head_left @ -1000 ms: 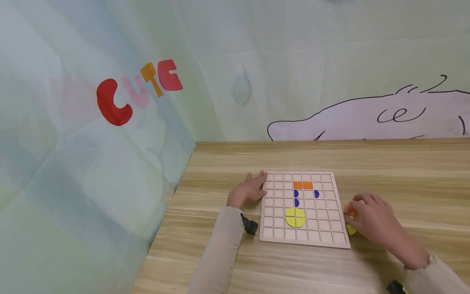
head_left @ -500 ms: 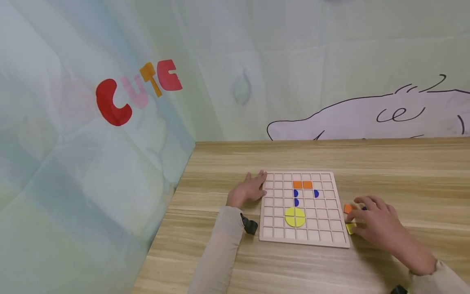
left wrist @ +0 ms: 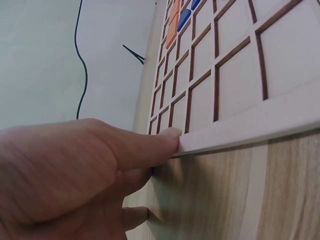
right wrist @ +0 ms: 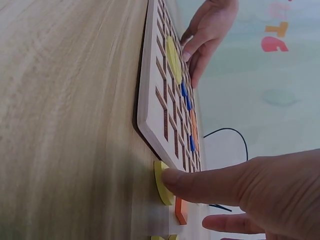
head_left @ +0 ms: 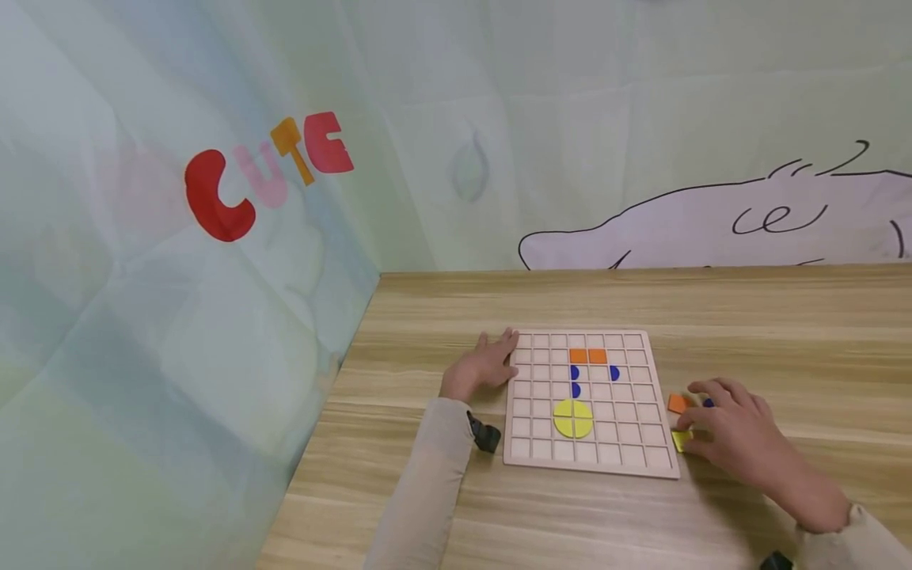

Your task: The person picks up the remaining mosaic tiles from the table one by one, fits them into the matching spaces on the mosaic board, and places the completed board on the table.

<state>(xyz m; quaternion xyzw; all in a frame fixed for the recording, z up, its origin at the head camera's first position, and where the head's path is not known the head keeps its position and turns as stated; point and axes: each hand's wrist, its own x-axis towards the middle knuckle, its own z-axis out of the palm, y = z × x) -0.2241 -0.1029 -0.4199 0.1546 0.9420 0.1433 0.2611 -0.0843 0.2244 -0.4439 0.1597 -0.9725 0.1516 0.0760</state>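
Observation:
A pale wooden grid board (head_left: 609,457) lies on the table, and my left hand (head_left: 482,372) rests at its left edge with relaxed fingers. In the left wrist view the thumb (left wrist: 167,137) touches the board's rim. Off the board's right edge, my right hand (head_left: 741,443) bends loosely over loose pieces. Its thumb (right wrist: 187,182) touches a yellow rounded piece (right wrist: 160,187) in the right wrist view, while the other fingers stay apart from it. An orange square piece (head_left: 678,404) lies beside it, and a blue piece (head_left: 708,403) shows partly behind the fingers.
On the board sit two orange squares (head_left: 587,356), several blue half-round pieces (head_left: 575,389) and a yellow circle (head_left: 573,418) made of quarter pieces. More yellow pieces (right wrist: 157,238) show at the right wrist view's bottom edge. A printed cloth backdrop (head_left: 442,158) stands behind the table.
My right hand has drawn slightly right and off the orange square, uncovering it and the blue piece. The yellow piece beneath the thumb has turned a little. My left hand has stayed put.

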